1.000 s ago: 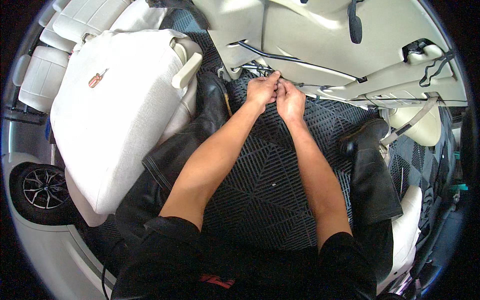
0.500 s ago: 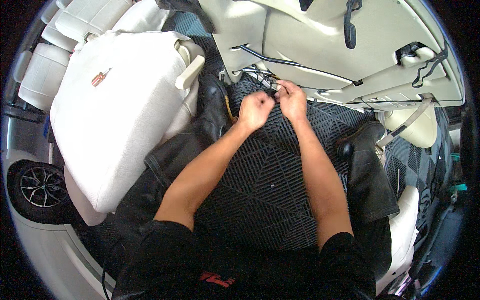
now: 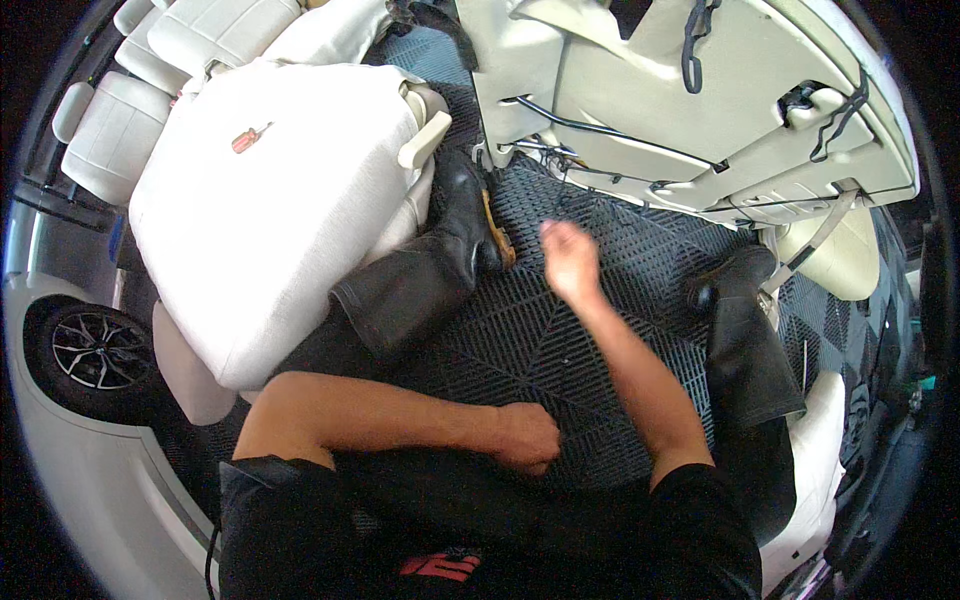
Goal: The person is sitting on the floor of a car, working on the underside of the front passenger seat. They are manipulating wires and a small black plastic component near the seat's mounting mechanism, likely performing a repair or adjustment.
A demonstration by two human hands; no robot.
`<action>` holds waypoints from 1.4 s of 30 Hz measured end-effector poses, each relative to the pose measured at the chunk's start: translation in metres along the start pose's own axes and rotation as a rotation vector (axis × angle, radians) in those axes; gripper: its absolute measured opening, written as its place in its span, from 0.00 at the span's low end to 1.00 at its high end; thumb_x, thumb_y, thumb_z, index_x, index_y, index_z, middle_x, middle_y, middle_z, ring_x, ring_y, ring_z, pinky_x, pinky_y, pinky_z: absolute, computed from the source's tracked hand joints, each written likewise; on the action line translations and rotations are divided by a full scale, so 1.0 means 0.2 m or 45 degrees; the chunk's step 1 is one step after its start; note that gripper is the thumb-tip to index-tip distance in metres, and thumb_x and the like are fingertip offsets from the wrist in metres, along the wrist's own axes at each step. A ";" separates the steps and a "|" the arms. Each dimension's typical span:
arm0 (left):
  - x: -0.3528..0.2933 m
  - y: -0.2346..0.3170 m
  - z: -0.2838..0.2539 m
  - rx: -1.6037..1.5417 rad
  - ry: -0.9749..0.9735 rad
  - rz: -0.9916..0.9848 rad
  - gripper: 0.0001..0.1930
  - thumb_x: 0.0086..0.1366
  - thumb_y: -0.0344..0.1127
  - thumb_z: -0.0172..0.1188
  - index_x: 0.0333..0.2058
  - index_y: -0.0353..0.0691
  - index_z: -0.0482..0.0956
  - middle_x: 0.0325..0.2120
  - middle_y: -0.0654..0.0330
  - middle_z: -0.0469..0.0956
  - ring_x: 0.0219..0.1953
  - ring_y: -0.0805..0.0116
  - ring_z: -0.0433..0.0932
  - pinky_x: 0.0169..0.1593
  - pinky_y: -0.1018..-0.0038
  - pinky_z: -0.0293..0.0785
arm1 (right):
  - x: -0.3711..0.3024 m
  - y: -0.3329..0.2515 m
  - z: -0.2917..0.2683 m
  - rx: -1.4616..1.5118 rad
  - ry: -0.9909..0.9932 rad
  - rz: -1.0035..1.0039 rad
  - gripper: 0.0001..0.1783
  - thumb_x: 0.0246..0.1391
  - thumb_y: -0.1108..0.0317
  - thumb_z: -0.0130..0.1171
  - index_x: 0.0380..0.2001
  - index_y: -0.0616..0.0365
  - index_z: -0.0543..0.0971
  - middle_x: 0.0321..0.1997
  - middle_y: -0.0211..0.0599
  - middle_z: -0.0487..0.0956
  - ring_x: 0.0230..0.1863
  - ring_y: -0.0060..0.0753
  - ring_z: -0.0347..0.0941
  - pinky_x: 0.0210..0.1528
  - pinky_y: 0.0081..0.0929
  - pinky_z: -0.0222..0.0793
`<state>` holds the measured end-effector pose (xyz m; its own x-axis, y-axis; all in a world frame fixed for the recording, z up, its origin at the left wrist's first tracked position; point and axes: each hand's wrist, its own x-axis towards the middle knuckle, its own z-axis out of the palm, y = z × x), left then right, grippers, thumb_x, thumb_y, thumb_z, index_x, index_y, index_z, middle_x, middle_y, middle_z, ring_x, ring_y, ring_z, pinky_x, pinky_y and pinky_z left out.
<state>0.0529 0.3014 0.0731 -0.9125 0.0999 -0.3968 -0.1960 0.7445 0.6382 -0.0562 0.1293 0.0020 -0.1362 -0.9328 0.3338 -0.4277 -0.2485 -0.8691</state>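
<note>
Head view: two hands, one panel (image 3: 640,105), one screwdriver (image 3: 246,139), two black boots (image 3: 465,210), one spoked wheel (image 3: 100,347). Left hand (image 3: 530,437) is curled into a fist near the torso; contents, if any, cannot be told. Right hand (image 3: 572,262) is partly curled and blurred above the mat (image 3: 530,340); its grip cannot be told. Wires (image 3: 560,157) run at the panel's lower edge, beyond and apart from the right hand. Mat: dark, ribbed, angular pattern. Screwdriver rests on a white fabric seat (image 3: 270,230). Panel: beige, smooth, moulded.
</note>
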 end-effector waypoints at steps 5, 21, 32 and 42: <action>-0.26 -0.38 -0.02 -0.139 -0.419 -0.135 0.16 0.63 0.44 0.53 0.35 0.37 0.82 0.34 0.46 0.81 0.37 0.46 0.80 0.42 0.54 0.75 | -0.36 -0.43 -0.04 -0.208 -1.012 -0.480 0.15 0.54 0.54 0.52 0.24 0.53 0.76 0.21 0.49 0.78 0.23 0.57 0.76 0.29 0.53 0.74; -0.15 -0.59 -0.66 -0.305 1.517 -0.868 0.23 0.71 0.46 0.44 0.23 0.34 0.73 0.19 0.41 0.73 0.28 0.42 0.76 0.35 0.55 0.74 | -0.73 -0.95 -0.07 0.138 -1.957 -0.738 0.14 0.55 0.60 0.53 0.27 0.60 0.76 0.21 0.54 0.76 0.29 0.59 0.77 0.30 0.54 0.72; -0.71 0.14 -0.36 0.095 0.927 -0.557 0.15 0.66 0.41 0.52 0.23 0.39 0.75 0.20 0.52 0.77 0.22 0.50 0.78 0.27 0.56 0.76 | 0.07 -0.90 -0.32 0.228 -0.553 -0.841 0.17 0.54 0.60 0.59 0.42 0.60 0.79 0.43 0.44 0.79 0.49 0.48 0.74 0.54 0.41 0.68; -0.74 0.39 -0.67 -0.073 1.350 -0.419 0.12 0.61 0.41 0.63 0.32 0.36 0.77 0.33 0.53 0.78 0.37 0.52 0.77 0.45 0.61 0.74 | -0.62 -0.16 -0.01 -0.186 -1.445 -0.384 0.20 0.56 0.52 0.53 0.24 0.57 0.81 0.29 0.53 0.79 0.32 0.54 0.77 0.36 0.48 0.72</action>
<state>0.1238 0.2560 0.2692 -0.6524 -0.7322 0.1955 -0.4762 0.5968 0.6458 -0.0271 0.2531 -0.0100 0.8277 -0.5578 -0.0611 -0.4149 -0.5351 -0.7359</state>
